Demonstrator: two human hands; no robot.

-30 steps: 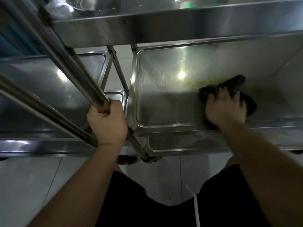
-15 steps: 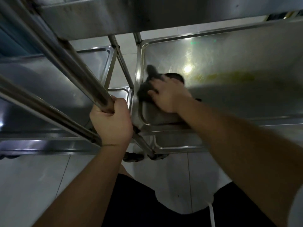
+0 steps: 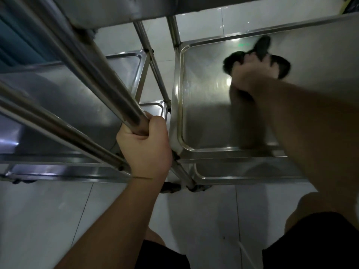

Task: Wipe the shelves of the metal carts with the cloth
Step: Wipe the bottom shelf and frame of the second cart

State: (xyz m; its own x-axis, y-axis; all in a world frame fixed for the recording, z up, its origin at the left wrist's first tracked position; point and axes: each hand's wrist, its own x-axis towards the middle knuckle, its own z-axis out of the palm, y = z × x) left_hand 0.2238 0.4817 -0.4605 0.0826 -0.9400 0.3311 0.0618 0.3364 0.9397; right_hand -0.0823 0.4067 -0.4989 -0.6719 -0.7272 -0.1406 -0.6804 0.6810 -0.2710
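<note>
right hand (image 3: 250,74) spread flat, pressing cloth (image 3: 260,53) on shelf (image 3: 204,117) | cloth's tail points toward far rim, near it | bare shelf left and nearer | left hand (image 3: 144,146) grips bar (image 3: 101,74)

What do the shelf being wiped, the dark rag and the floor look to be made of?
Shelf: likely stainless steel, brushed, with mirror-like glints on its raised rim.
Rag under the right hand: soft dark fabric, bunched; the weave is too blurred to tell.
Floor: pale glossy tiles, apparently ceramic, with thin grout lines.

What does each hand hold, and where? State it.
Left hand grips the cart's tube at its near end. Right hand presses the cloth flat on the shelf, fingers spread.
</note>
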